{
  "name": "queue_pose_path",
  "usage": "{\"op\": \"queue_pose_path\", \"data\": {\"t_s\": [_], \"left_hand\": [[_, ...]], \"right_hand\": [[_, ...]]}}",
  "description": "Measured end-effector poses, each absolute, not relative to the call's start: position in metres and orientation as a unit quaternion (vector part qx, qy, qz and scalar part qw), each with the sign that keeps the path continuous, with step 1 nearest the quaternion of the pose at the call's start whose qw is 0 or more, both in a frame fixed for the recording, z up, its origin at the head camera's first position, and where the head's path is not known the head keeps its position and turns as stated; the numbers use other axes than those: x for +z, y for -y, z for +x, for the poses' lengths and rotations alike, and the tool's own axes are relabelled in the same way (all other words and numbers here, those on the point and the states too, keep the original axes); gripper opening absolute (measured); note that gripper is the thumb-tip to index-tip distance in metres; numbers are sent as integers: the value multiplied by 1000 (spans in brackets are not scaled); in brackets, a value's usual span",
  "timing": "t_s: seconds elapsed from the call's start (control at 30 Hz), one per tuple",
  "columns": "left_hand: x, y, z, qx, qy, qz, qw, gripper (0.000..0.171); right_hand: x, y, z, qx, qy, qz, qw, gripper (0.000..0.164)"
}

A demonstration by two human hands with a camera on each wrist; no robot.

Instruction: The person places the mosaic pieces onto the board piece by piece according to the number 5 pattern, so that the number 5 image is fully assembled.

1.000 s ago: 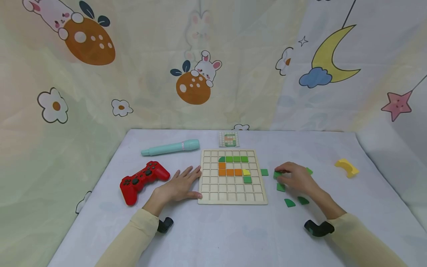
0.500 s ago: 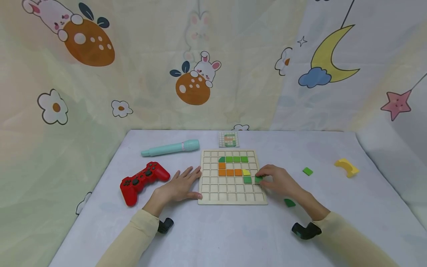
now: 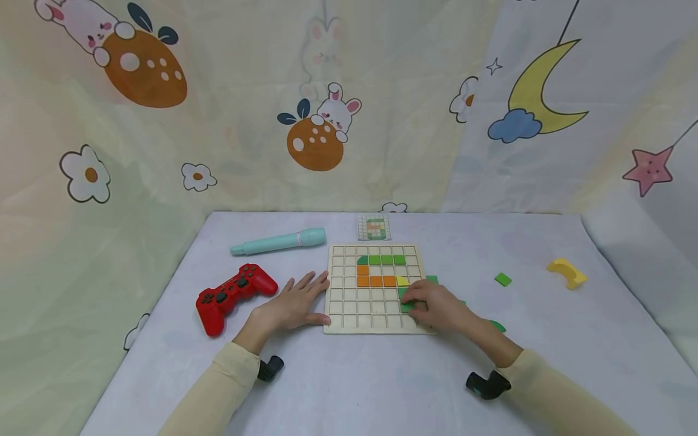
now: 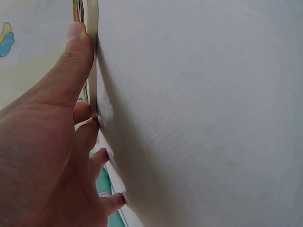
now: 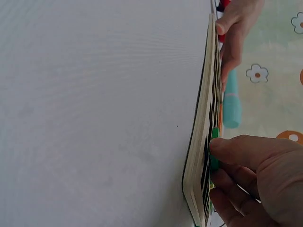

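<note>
A wooden grid board (image 3: 349, 309) lies flat on the table. Set in its squares are a dark green quarter-round tile (image 3: 362, 260), light green tiles (image 3: 387, 260), orange tiles (image 3: 376, 281) and a yellow tile (image 3: 402, 281). My right hand (image 3: 440, 307) is over the board's right part and pinches a green square tile (image 3: 406, 307) between thumb and fingers, below another green tile (image 3: 402, 292). The right wrist view shows this pinched tile at the board's surface. With fingers spread, my left hand (image 3: 294, 304) touches the board's left edge, thumb at the lower corner.
A small pattern card (image 3: 374, 228) lies behind the board. On the left are a red game controller (image 3: 234, 295) and a teal tube-shaped object (image 3: 280, 241). Loose green tiles (image 3: 503, 279), some partly hidden by the right hand, and a yellow arch block (image 3: 568, 274) lie to the right.
From the loose tiles on the right, my right hand has moved left over the board, carrying a green square tile. My left hand has stayed at the board's edge.
</note>
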State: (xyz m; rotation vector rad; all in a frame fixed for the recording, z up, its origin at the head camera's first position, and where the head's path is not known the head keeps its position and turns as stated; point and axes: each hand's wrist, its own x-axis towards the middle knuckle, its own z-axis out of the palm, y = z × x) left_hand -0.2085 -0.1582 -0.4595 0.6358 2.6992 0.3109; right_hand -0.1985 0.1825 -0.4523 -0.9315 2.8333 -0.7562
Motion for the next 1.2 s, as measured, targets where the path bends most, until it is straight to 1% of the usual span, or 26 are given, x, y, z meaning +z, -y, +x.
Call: {"op": "queue_pose_path", "data": {"t_s": [0.4, 0.6, 0.73, 0.97, 1.07, 1.2], "left_hand": [[-457, 158, -208, 109, -952, 230, 172, 89], [-458, 158, -208, 113, -952, 229, 171, 90], [-458, 158, -208, 112, -952, 228, 171, 90], [-457, 157, -209, 103, -954, 219, 175, 91], [-456, 158, -208, 107, -954, 221, 174, 91], [-457, 157, -208, 112, -952, 224, 174, 90]], "right_hand": [[-455, -185, -200, -248, -912, -325, 29, 19], [-455, -186, -200, -250, -916, -312, 33, 19], [-455, -192, -200, -275, -922, -272, 31, 25], [-452, -219, -213, -364, -917, -157, 43, 49], [-453, -232, -222, -379, -915, -129, 50, 53], [-457, -245, -233, -376, -918, -113, 58, 54]]}}
